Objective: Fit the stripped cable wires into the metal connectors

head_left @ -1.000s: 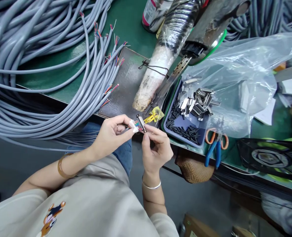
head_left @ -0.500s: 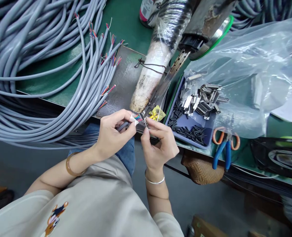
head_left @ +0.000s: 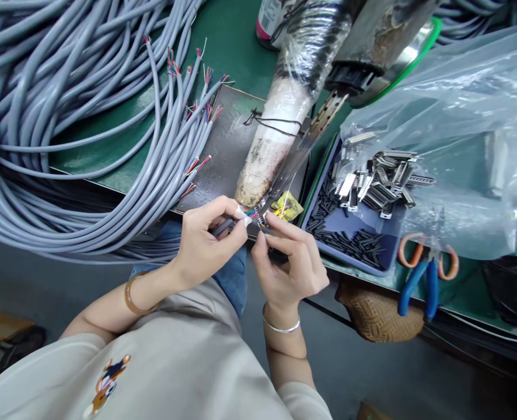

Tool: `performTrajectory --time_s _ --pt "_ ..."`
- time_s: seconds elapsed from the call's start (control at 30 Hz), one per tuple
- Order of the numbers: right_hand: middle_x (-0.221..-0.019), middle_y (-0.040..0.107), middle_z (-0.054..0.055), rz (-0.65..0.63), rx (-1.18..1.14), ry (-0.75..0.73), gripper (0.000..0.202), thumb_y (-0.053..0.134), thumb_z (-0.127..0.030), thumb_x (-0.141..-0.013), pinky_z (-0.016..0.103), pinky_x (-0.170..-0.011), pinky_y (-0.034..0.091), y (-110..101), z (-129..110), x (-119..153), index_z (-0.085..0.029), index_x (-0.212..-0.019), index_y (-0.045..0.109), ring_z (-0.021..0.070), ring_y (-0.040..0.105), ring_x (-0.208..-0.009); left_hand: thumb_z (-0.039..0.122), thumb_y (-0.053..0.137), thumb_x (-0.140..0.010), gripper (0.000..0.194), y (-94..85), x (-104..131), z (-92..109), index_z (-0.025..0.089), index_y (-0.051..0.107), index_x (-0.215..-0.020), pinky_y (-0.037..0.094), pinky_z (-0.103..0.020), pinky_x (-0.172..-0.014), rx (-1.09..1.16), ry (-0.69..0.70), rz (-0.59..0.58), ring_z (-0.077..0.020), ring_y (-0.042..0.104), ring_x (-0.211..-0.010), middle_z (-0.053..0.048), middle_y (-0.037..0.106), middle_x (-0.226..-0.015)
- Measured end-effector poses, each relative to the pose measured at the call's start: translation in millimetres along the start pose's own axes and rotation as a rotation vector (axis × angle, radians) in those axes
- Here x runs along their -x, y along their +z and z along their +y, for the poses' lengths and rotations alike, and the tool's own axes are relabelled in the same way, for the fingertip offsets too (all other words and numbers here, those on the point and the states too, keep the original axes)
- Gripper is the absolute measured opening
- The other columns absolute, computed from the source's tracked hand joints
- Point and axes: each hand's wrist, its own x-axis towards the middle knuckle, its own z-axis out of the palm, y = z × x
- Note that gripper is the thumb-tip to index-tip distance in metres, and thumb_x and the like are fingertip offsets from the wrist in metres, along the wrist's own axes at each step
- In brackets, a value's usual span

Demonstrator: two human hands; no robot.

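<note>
Right at the counter's (head_left: 223, 41) near edge, the left hand (head_left: 206, 245) pinches a grey cable (head_left: 222, 226) while the right hand (head_left: 291, 265) grips a small connector (head_left: 265, 217); any slip could bend the coloured wires (head_left: 252, 211).

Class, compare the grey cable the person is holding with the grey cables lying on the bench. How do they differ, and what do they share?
The held cable is pinched in the left hand, off the bench; the bench cables lie loose on the green mat. Its coloured wires meet a small metal connector in the right hand; theirs end bare. Shared: grey jackets, stripped multicoloured ends.
</note>
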Motion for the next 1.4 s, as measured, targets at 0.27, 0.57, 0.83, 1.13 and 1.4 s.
performTrajectory --time_s 0.27,0.57,0.83,1.13,1.4 --pt "-0.104 0.082 0.004 0.005 -0.043 0.048 0.019 0.076 -0.009 -0.086 0.025 -0.077 0.064 0 3 4 -0.022 -0.089 0.064 0.0149 0.079 -0.087 0.013 0.069 -0.086 0.009 -3.4 5 -1 0.018 0.064 -0.080 0.052 -0.017 -0.058 0.036 -0.036 -0.036 -0.0087 0.065 -0.065 -0.002 0.075 -0.083" --pt "-0.104 0.081 0.003 -0.018 -0.109 0.119 0.017 0.075 -0.009 -0.088 0.031 -0.080 0.066 0 2 3 -0.023 -0.090 0.065 0.0171 0.079 -0.090 0.009 0.066 -0.088 0.011 -7.6 3 -4 0.018 0.067 -0.083 0.057 -0.024 -0.072 -0.053 0.180 -0.064 -0.0143 0.073 -0.079 -0.006 0.079 -0.088" --pt "-0.103 0.081 0.002 -0.012 -0.080 0.079 0.018 0.076 -0.009 -0.088 0.029 -0.082 0.064 1 4 -1 -0.023 -0.091 0.065 0.0152 0.078 -0.090 0.005 0.064 -0.089 0.014 -8.1 0 -4 0.019 0.065 -0.085 0.054 -0.021 -0.071 -0.141 0.277 -0.068 -0.0119 0.069 -0.078 -0.003 0.075 -0.086" --pt "-0.103 0.082 0.002 -0.005 -0.025 0.060 0.019 0.079 -0.009 -0.086 0.029 -0.080 0.065 1 2 -7 -0.024 -0.093 0.068 0.0162 0.079 -0.088 0.006 0.064 -0.088 0.015 -6.8 -5 3 0.019 0.061 -0.081 0.048 -0.020 -0.061 -0.168 0.268 -0.060 -0.0093 0.059 -0.066 0.000 0.067 -0.077" --pt "-0.104 0.082 0.001 -0.060 0.009 0.010 0.019 0.076 -0.012 -0.088 0.026 -0.074 0.064 -5 0 -8 -0.025 -0.088 0.062 0.0143 0.079 -0.082 0.005 0.065 -0.085 0.015 -10.2 -4 7 0.017 0.059 -0.079 0.035 -0.019 -0.048 -0.105 0.147 -0.098 -0.0040 0.040 -0.050 0.002 0.064 -0.075"
